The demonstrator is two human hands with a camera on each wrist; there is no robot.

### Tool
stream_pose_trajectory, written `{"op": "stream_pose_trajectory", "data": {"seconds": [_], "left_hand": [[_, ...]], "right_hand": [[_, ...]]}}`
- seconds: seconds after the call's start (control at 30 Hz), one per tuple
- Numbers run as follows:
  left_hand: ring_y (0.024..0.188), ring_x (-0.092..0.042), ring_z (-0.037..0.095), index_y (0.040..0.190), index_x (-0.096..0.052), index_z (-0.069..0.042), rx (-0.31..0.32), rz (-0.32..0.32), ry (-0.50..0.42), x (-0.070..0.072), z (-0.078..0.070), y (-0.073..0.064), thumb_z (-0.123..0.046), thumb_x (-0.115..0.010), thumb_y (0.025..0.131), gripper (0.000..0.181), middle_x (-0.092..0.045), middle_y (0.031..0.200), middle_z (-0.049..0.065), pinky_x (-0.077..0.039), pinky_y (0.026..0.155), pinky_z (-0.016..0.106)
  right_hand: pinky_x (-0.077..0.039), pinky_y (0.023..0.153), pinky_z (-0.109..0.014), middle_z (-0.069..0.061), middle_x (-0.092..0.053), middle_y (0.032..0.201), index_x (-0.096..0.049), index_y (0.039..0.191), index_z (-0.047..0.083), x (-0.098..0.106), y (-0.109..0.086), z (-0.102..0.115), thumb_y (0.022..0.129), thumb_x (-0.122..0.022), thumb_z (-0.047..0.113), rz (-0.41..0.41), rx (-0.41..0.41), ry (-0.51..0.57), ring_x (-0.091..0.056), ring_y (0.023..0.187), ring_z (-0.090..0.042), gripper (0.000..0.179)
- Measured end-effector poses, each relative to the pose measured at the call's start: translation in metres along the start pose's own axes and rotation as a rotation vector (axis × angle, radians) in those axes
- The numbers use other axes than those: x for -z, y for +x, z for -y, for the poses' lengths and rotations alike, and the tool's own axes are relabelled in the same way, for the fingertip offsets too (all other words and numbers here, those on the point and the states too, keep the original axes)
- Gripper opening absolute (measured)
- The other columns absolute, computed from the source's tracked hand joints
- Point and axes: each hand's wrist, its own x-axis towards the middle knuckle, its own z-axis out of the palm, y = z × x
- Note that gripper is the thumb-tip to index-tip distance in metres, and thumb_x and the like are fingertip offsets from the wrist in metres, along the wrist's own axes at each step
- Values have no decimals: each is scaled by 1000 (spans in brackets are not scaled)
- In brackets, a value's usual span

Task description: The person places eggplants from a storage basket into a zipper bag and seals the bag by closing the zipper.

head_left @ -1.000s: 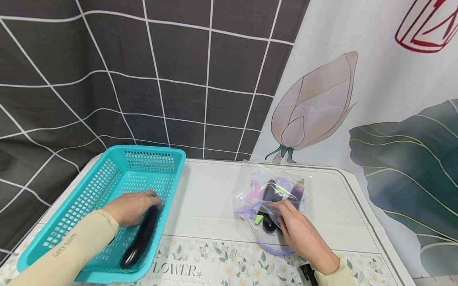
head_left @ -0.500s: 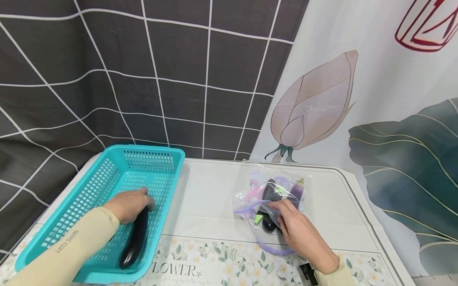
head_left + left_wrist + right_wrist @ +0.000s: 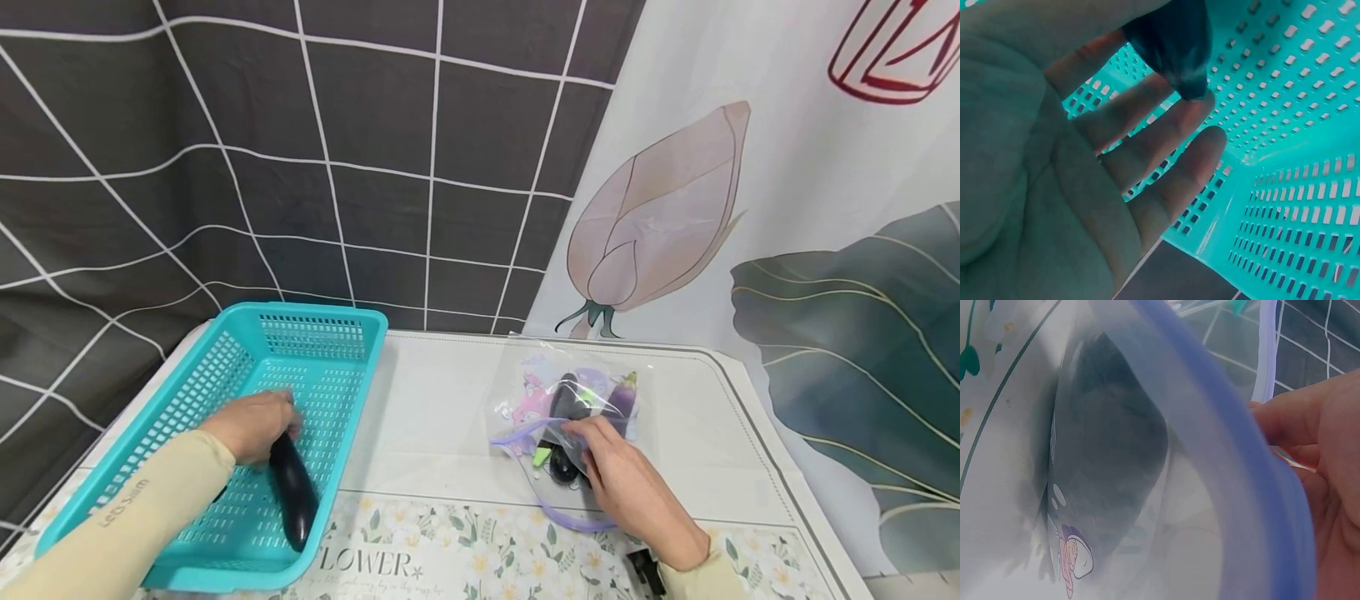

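Observation:
Inside a turquoise plastic basket, my left hand holds a long dark eggplant by one end, its thick end pointing toward the basket's near right side. In the left wrist view the eggplant's tapered tip lies between the thumb side and the fingers. My right hand pinches the lilac-edged opening of a clear zip bag on the table. Several eggplants show through the bag, one a lighter purple eggplant with a greenish stem. The right wrist view shows the bag's mouth standing apart.
Both lie on a white table with a flower-printed front part. A dark grid-patterned curtain and a white curtain with a printed bud hang behind. A small black device sits at my right wrist.
My left hand has moved left within the basket, taking the eggplant's upper end along, while its thick lower end has swung slightly right. The right hand and bag stay put.

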Motion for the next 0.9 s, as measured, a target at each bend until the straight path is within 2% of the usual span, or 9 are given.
{"op": "stream_pose_trajectory", "data": {"seconds": [0.2, 0.37, 0.57, 0.7, 0.9], "left_hand": [[70, -50, 16, 76, -68, -18, 11, 22, -25, 5, 3, -6, 7, -92, 57, 40, -60, 76, -4, -54, 67, 37], [71, -50, 16, 74, -68, -18, 7, 21, -33, 6, 7, -11, 9, -93, 52, 42, -60, 77, -4, -54, 67, 36], [72, -48, 15, 70, -67, -20, -32, 24, -25, 6, 15, -16, 8, -95, 48, 45, -59, 77, -5, -53, 67, 34], [69, -46, 15, 67, -66, -22, -44, 4, -62, 5, 19, -18, 11, -93, 49, 46, -57, 72, -7, -49, 61, 31], [69, -46, 16, 66, -64, -21, -17, -11, -123, 7, 29, -25, 14, -91, 49, 48, -56, 70, -8, -46, 60, 32]], "right_hand": [[-51, 62, -23, -6, -60, 117, -60, 125, 5, -1, 0, 0, 88, -66, -10, -5, 6, 0, -62, 81, -11, 40], [-51, 62, -23, -6, -60, 117, -60, 124, 4, -1, 0, 0, 87, -67, -11, -22, 25, -3, -62, 82, -12, 40], [-51, 63, -23, -6, -60, 117, -60, 124, 4, -1, 0, 0, 87, -67, -11, -19, 23, -5, -63, 83, -12, 40], [-52, 64, -24, -5, -59, 117, -60, 125, 5, 0, -1, 1, 88, -66, -10, -8, 6, -6, -63, 85, -12, 40], [-51, 63, -24, -6, -60, 117, -61, 124, 4, 2, 0, 2, 88, -67, -10, -5, -9, -5, -63, 84, -13, 39]]}}
